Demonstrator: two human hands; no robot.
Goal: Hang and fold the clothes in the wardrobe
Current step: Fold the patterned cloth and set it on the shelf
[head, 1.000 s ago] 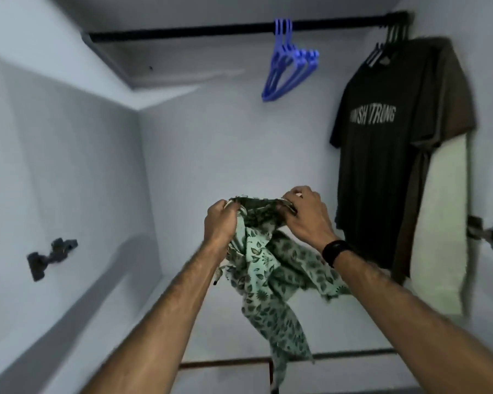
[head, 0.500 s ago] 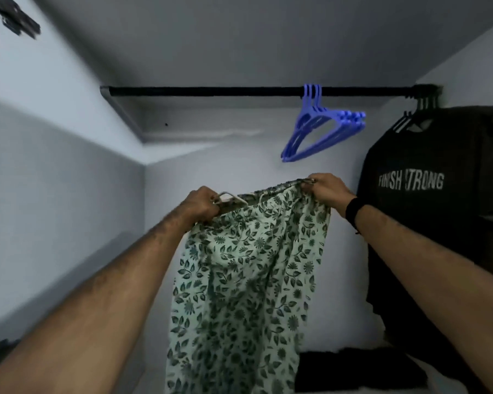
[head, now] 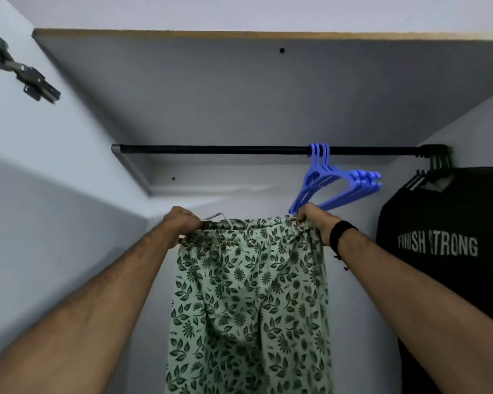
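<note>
Fingers of the left hand [head: 181, 223] and right hand [head: 313, 220] curl tight round opposite ends of the waistband of the floral trousers [head: 248, 302]. It stretches flat between them below the black rail [head: 211, 150], legs hanging down, beside blue hangers [head: 336, 183].

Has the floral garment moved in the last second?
Yes. The floral garment went from bunched low to spread out and raised toward the black rail, gripped at its waistband by the left hand and right hand.
</note>
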